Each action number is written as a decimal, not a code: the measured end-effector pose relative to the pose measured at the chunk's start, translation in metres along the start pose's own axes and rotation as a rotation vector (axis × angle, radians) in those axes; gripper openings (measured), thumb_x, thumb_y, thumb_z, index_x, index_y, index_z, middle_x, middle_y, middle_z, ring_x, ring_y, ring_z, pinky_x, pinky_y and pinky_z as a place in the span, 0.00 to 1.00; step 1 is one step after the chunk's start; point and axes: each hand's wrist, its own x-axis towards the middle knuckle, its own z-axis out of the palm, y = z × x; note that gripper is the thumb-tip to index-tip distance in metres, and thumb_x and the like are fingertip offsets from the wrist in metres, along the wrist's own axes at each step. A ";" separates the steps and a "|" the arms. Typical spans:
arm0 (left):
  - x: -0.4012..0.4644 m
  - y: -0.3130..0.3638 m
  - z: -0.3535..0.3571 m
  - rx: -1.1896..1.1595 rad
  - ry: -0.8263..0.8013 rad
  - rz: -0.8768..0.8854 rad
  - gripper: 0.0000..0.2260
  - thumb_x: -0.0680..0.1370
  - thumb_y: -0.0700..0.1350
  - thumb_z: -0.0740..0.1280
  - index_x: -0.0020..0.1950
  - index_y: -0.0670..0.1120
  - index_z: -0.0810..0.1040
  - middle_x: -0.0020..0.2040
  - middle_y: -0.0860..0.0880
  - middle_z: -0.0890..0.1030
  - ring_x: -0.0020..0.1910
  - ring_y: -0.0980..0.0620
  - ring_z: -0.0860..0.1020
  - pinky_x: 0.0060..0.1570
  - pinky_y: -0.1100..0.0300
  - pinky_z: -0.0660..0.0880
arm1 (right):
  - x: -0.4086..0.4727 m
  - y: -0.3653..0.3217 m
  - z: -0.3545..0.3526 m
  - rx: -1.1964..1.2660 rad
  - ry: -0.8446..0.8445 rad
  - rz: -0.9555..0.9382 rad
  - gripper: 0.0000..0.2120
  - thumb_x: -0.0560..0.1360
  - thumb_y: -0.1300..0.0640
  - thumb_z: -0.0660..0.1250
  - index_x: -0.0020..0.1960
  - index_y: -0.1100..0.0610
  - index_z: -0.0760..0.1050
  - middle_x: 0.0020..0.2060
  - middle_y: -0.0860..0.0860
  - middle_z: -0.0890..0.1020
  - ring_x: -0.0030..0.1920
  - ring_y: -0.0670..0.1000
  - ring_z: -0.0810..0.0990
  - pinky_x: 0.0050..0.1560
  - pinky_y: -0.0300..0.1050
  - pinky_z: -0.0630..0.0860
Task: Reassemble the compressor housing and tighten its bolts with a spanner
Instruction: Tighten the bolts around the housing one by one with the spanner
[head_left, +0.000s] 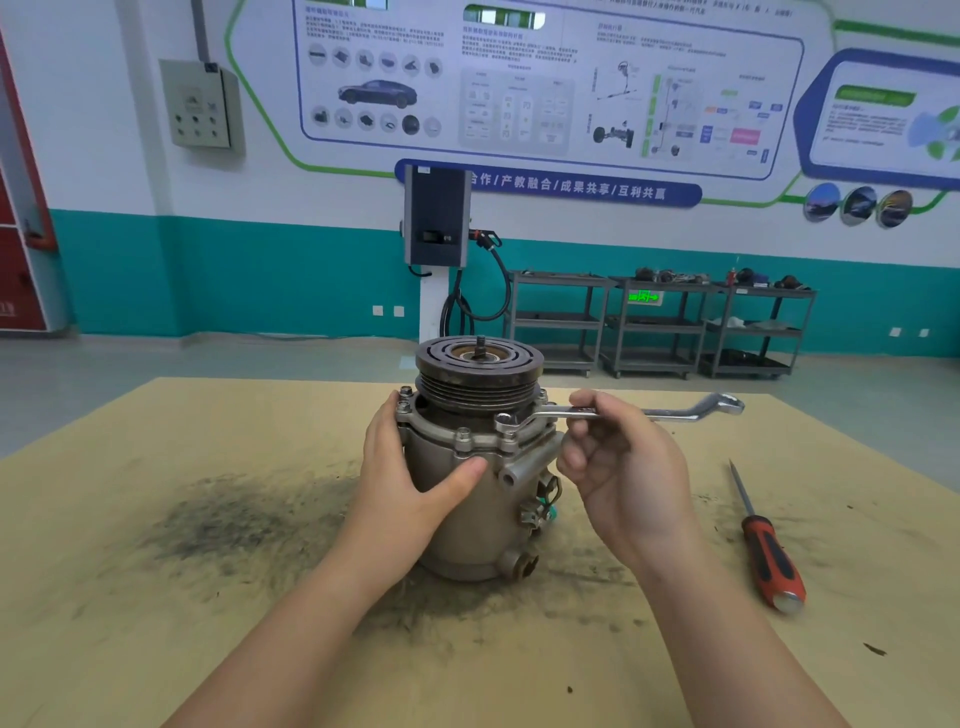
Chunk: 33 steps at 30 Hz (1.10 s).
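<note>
The compressor housing (467, 499) stands upright on the tan sheet of the table (156, 597), its grooved pulley (479, 374) on top and a ring of flange bolts just under it. The person's left hand (410, 467) wraps the housing's left flank, fingers curled round behind the flange and the thumb laid across the front of the body just below the bolt ring, so the casting is gripped firmly. The right hand (618, 467) sits just to the right of the housing, at about flange height, with fingers bent round the shank of a spanner (613, 413); it is pinching the tool near the middle. The spanner lies roughly level, its near ring end dropped over a bolt (506, 422) on the housing's front right rim, its far ring end sticking out well to the right past the hand. Another bolt head (463, 435) shows on the front of the flange, between the two hands. A red and black screwdriver (766, 545) lies on the sheet well off to the right of the housing, apart from both hands. A dark sooty smear (234, 525) stains the sheet to the housing's left, near the left forearm. Behind the housing, against the far wall, stand grey shelf trolleys (660, 322).
</note>
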 end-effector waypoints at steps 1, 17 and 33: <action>0.000 0.000 0.000 0.000 0.001 0.000 0.52 0.60 0.71 0.72 0.79 0.55 0.56 0.74 0.58 0.64 0.72 0.61 0.66 0.73 0.50 0.67 | 0.001 -0.001 0.000 0.014 0.013 0.017 0.13 0.79 0.61 0.59 0.41 0.57 0.80 0.26 0.50 0.73 0.24 0.48 0.69 0.26 0.38 0.66; 0.003 -0.005 -0.001 0.042 -0.015 -0.025 0.55 0.58 0.75 0.70 0.80 0.59 0.52 0.76 0.62 0.59 0.73 0.62 0.62 0.73 0.55 0.65 | -0.019 0.028 0.002 -0.251 0.055 -0.580 0.19 0.78 0.48 0.57 0.32 0.53 0.75 0.23 0.48 0.71 0.24 0.48 0.67 0.27 0.38 0.65; 0.003 -0.007 -0.001 0.058 -0.005 -0.001 0.52 0.62 0.71 0.71 0.80 0.57 0.52 0.75 0.61 0.60 0.73 0.62 0.62 0.74 0.55 0.63 | -0.018 0.005 0.013 -0.132 0.162 -0.330 0.22 0.79 0.49 0.64 0.28 0.52 0.76 0.19 0.49 0.71 0.17 0.47 0.67 0.20 0.36 0.63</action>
